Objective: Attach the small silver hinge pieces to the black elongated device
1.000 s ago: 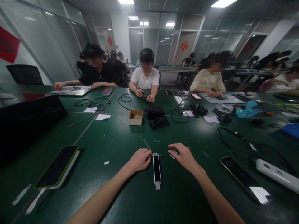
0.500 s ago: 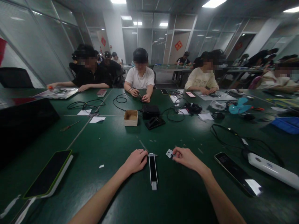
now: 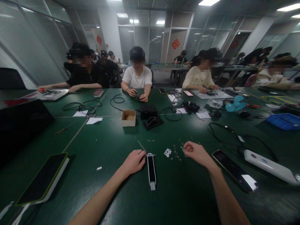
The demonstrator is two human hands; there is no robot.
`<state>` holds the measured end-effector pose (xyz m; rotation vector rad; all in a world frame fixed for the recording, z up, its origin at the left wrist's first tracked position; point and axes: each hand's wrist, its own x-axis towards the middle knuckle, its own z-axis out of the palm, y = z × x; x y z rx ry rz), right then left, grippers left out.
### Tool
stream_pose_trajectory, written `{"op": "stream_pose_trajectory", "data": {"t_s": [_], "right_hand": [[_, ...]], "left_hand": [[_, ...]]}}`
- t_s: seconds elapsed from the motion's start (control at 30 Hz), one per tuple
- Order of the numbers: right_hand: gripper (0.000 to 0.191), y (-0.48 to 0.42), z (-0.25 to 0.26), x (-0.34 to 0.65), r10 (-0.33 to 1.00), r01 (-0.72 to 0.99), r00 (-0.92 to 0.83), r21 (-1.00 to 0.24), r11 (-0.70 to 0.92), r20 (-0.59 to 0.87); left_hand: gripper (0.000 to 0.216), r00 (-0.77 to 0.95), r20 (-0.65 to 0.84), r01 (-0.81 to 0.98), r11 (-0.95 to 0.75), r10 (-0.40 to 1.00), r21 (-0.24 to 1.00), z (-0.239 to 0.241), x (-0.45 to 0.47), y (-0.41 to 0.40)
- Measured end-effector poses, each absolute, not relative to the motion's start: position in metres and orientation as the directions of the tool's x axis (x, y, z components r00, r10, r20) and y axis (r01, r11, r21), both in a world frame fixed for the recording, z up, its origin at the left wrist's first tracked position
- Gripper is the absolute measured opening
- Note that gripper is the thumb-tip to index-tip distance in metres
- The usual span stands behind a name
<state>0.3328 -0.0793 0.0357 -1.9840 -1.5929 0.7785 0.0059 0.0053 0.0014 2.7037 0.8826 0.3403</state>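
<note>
green surface [image 3: 117, 134]: right hand [image 3: 198, 153] has shifted toward three o'clock, leaving white plate [image 3: 167, 152] and small rings [image 3: 177, 153] accessible; left hand [image 3: 134, 161] rests at white-framed bar's [image 3: 151, 168] ten o'clock. fingers' grip, both hands: cannot tell.

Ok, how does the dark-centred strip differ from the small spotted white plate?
The strip is long and narrow; the plate is small and squarish. The strip has a dark middle within a pale frame; the plate is white with dark spots. The strip lies close by the left hand; the plate lies between the strip and the right hand. Both rest on the green table.
</note>
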Motion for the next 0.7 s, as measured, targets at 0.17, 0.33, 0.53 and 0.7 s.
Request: {"op": "stream_pose_trajectory", "data": {"t_s": [0.17,0.33,0.53,0.7], "right_hand": [[0.010,-0.077,0.035,0.328,0.966,0.803,0.138,-0.546,-0.238,-0.218],[0.017,-0.083,0.042,0.323,0.965,0.845,0.138,-0.481,-0.231,-0.221],[0.010,-0.086,0.036,0.306,0.932,0.892,0.171,-0.351,-0.284,-0.319],[0.008,-0.083,0.031,0.302,0.933,0.912,0.180,-0.302,-0.277,-0.312]], "left_hand": [[0.017,0.790,0.127,0.537,-0.777,0.600,0.329,0.001,0.006,0.005],[0.017,0.787,0.131,0.540,-0.776,0.603,0.327,-0.001,0.006,0.006],[0.015,0.778,0.136,0.546,-0.767,0.613,0.335,-0.003,0.005,0.005],[0.014,0.778,0.107,0.558,-0.758,0.619,0.337,0.001,0.005,0.002]]}}
